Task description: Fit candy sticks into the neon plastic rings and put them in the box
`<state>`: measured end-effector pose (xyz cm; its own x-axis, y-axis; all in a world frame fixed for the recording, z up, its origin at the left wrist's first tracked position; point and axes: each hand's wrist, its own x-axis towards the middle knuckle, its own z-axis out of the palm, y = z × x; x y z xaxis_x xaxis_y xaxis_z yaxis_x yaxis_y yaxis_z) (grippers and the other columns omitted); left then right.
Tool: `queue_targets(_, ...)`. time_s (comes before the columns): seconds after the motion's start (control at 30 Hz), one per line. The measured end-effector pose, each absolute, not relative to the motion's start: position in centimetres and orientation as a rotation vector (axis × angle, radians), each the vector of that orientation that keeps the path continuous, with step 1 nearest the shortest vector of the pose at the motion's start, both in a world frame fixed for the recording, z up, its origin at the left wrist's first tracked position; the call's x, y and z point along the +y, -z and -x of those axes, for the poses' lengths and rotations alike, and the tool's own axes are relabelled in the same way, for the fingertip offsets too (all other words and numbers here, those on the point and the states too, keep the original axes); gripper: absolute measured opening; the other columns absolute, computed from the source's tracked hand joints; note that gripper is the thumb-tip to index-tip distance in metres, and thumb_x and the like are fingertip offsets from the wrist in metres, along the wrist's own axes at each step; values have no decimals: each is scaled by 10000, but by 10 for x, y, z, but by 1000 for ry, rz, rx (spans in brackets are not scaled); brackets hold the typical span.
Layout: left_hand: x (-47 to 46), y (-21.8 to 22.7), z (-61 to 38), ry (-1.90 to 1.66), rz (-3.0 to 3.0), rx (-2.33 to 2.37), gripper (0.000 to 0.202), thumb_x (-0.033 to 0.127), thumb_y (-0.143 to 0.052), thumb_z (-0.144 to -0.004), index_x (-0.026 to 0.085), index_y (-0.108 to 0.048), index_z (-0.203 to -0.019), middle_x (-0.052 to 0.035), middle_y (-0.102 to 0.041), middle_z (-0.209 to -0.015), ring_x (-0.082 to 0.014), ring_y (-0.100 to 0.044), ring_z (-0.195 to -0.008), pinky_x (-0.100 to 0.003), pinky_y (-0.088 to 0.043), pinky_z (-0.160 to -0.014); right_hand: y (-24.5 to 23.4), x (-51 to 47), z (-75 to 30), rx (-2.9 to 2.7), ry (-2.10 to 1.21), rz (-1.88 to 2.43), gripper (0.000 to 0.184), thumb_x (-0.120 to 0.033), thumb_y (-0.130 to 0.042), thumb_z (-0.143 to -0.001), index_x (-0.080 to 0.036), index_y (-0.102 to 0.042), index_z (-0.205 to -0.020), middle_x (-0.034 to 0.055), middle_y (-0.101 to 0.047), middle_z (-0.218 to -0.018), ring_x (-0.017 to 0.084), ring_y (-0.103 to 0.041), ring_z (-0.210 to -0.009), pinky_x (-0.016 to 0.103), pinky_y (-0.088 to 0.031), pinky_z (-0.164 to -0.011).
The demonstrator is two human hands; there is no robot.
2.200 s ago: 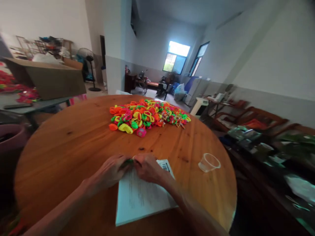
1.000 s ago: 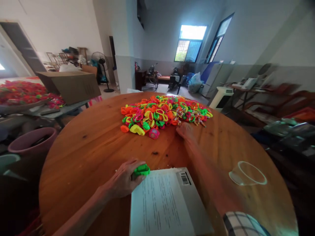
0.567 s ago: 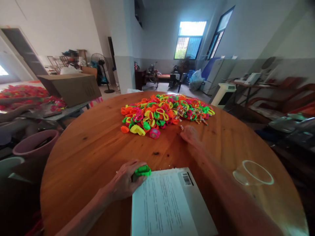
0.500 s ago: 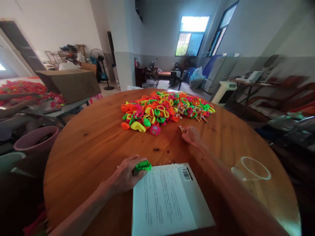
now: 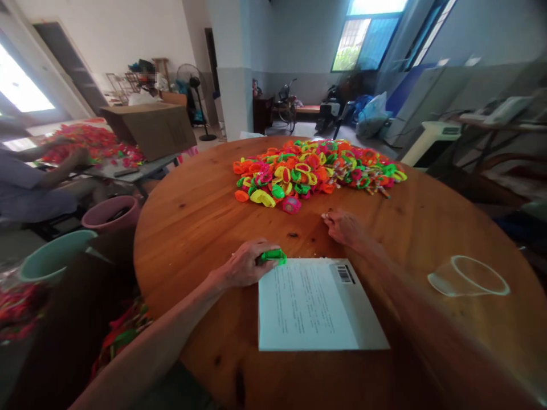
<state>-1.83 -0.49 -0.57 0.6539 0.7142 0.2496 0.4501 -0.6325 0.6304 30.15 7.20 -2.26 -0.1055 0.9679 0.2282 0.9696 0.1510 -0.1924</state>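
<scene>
My left hand (image 5: pixel 247 263) has its fingers closed round a bright green plastic band (image 5: pixel 273 256), at the top left corner of a white printed booklet or sheet (image 5: pixel 307 310) with a barcode. Farther off, my right hand (image 5: pixel 344 229) hovers over or rests on the wood, fingers pinched together. Something small and pale shows at its fingertips, too blurred to name. Beyond both hands lies a heap of neon bands (image 5: pixel 299 171) in orange, yellow, green and pink. A single pink one (image 5: pixel 291 205) lies at the heap's near edge.
A clear plastic cup (image 5: pixel 468 277) stands to the right on the round wooden table (image 5: pixel 192 228). At left are a pink bucket (image 5: pixel 111 213), a green bucket (image 5: pixel 57 256) and a cardboard box (image 5: pixel 149 128). Another person's arm (image 5: pixel 64 165) reaches over a second colourful heap.
The view has swung left and down, so the table appears shifted right and up. My right hand has drawn a little nearer from the heap. My left hand keeps the green band.
</scene>
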Motion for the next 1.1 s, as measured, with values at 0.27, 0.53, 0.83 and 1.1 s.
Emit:
queue_targets(0.27,-3,11,19,-741,-2383,786,245,305,-544,-941,169,-654,-1113,-68,-664,-979,-166,-607,-894,-278,-461,-802,0,-16,-255,-2299,-384,1345,309,-361,-452,-982,-183,-634,-809,39,-648,-822,146,-573,-754,251,-412,-700)
queue_targets(0.53,-4,8,18,-730,-2387,791,235,300,-548,-942,167,-645,-1110,-67,-655,-950,-168,-594,-894,-278,-458,-816,10,-67,-219,-2354,-34,1421,323,-347,-399,-1014,-169,-650,-916,67,-586,-870,173,-528,-766,302,-379,-681)
queue_targets(0.83,-6,6,16,-733,-2426,759,228,307,-531,-961,144,-652,-1066,-75,-648,-919,-161,-578,-868,-266,-449,-781,13,-64,-212,-2182,-98,1283,239,-316,-486,-991,-162,-642,-897,64,-606,-869,168,-574,-769,292,-429,-681)
queue_targets(1.1,-4,7,16,-737,-2424,751,204,311,-526,-958,152,-654,-974,-57,-621,-867,-163,-568,-847,-271,-446,-768,9,-64,-202,-2163,-187,1128,163,-254,-509,-972,-152,-608,-892,47,-602,-801,160,-574,-718,293,-455,-685)
